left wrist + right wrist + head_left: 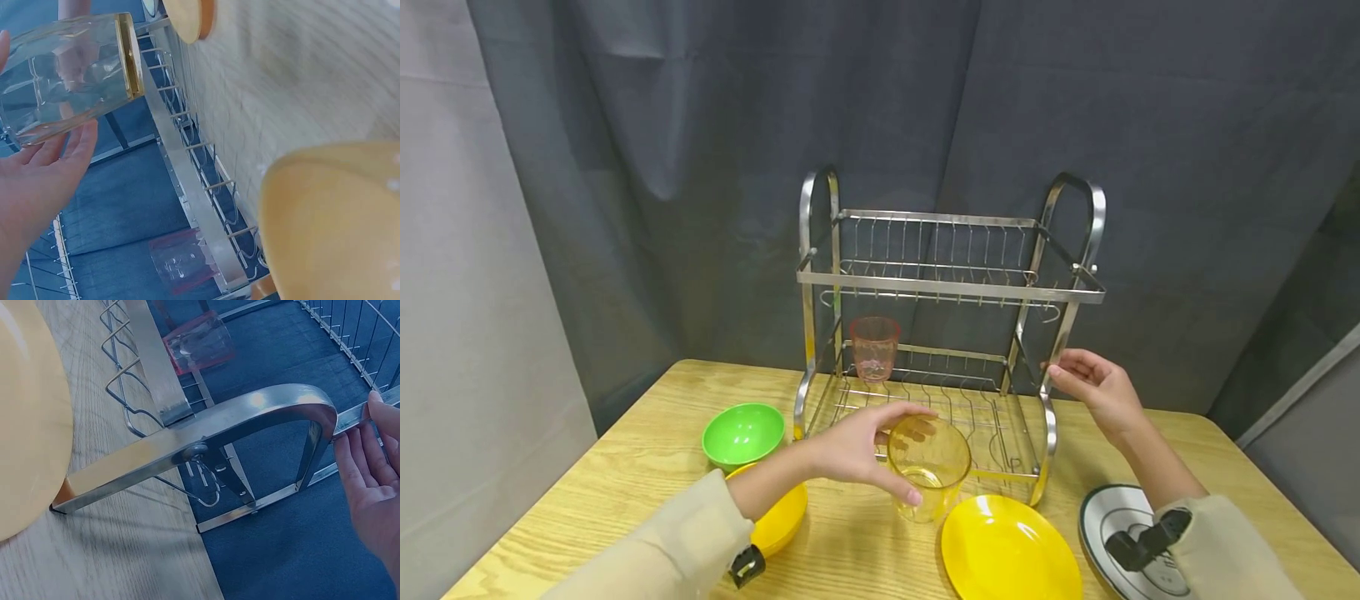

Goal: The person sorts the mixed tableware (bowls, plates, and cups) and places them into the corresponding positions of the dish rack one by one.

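My left hand (857,446) grips a clear yellow cup (929,471) in front of the dish rack, thumb on the near side and fingers behind. In the left wrist view the cup (69,75) lies across the fingers. The two-tier metal dish rack (951,287) stands on the table. My right hand (1101,392) pinches its right front upright; the right wrist view shows thumb and fingers on either side of that metal bar (353,419). A pink clear cup (875,350) stands at the left of the rack's lower tier.
A green bowl (743,435) and a yellow bowl (782,517) sit left of the rack, the yellow one partly behind my left forearm. A yellow plate (1009,550) lies in front. A white plate with dark rings (1105,517) is at the right, partly under my right sleeve.
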Demonstrator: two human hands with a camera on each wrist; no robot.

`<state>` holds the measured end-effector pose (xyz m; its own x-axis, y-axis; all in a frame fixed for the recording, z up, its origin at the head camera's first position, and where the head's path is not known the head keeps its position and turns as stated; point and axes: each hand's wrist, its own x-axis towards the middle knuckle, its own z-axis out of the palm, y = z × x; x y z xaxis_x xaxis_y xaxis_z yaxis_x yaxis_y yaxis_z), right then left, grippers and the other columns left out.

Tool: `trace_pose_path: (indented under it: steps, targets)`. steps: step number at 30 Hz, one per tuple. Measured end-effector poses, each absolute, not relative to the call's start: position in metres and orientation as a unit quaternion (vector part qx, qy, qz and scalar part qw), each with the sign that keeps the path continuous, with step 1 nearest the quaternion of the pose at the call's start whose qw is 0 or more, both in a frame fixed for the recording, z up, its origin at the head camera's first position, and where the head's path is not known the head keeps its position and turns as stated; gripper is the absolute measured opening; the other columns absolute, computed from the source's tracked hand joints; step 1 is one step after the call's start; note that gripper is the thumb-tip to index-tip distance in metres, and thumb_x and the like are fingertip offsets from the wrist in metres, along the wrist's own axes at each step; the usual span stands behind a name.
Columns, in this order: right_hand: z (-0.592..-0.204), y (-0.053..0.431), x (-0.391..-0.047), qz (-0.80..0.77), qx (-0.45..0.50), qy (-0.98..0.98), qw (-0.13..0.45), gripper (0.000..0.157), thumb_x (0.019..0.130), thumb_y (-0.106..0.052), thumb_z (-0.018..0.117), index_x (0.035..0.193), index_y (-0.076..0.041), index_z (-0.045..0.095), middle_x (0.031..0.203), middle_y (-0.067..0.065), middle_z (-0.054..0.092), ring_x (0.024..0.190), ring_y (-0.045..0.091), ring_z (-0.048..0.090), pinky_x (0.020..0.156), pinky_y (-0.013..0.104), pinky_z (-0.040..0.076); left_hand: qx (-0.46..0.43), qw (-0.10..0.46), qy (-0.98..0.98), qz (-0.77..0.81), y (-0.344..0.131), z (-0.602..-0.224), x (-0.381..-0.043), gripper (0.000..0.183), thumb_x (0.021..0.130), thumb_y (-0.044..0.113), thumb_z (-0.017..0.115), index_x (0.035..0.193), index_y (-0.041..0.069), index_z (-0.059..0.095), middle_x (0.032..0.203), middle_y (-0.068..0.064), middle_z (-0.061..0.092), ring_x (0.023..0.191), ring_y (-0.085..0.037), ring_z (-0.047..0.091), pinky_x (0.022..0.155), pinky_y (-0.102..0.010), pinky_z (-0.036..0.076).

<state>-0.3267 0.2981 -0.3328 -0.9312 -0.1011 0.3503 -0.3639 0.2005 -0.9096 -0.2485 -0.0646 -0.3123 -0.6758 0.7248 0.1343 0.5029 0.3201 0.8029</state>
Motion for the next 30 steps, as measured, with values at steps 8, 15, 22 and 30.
trace_pose_path:
  steps: [8, 15, 22, 30]
  targets:
    - [-0.327, 0.302, -0.326, 0.560, 0.154, -0.809, 0.088, 0.017, 0.092, -0.017, 0.065, 0.107, -0.020, 0.059, 0.092, -0.025, 0.066, 0.086, -0.005, 0.064, 0.077, 0.008, 0.052, 0.385, 0.117, 0.802, 0.441, -0.065, -0.311, -0.254, 0.085, 0.073, 0.018, 0.083, 0.145, 0.018, 0.038, 0.142, -0.005, 0.053, 0.128, -0.021, 0.053, 0.109, -0.031, 0.043]
    - [-0.325, 0.305, -0.328, 0.545, 0.171, -0.817, 0.073, 0.018, 0.093, -0.017, 0.064, 0.110, -0.020, 0.061, 0.094, -0.027, 0.067, 0.088, -0.006, 0.064, 0.079, 0.009, 0.052, 0.387, 0.108, 0.802, 0.442, -0.066, -0.309, -0.256, 0.085, 0.073, 0.016, 0.083, 0.145, 0.016, 0.039, 0.142, -0.005, 0.053, 0.127, -0.021, 0.054, 0.108, -0.029, 0.044]
    - [-0.324, 0.305, -0.328, 0.535, 0.177, -0.823, 0.073, 0.020, 0.093, -0.017, 0.064, 0.112, -0.019, 0.060, 0.095, -0.028, 0.066, 0.087, -0.005, 0.063, 0.079, 0.009, 0.052, 0.382, 0.095, 0.812, 0.432, -0.065, -0.306, -0.263, 0.086, 0.072, 0.018, 0.084, 0.145, 0.015, 0.039, 0.141, -0.004, 0.054, 0.126, -0.020, 0.054, 0.104, -0.027, 0.046]
    - [-0.322, 0.303, -0.330, 0.526, 0.187, -0.826, 0.083, 0.019, 0.093, -0.017, 0.064, 0.112, -0.016, 0.062, 0.095, -0.026, 0.067, 0.086, -0.004, 0.063, 0.079, 0.009, 0.052, 0.368, 0.083, 0.821, 0.429, -0.065, -0.301, -0.272, 0.083, 0.072, 0.021, 0.084, 0.143, 0.018, 0.041, 0.140, 0.000, 0.055, 0.126, -0.019, 0.054, 0.104, -0.035, 0.047]
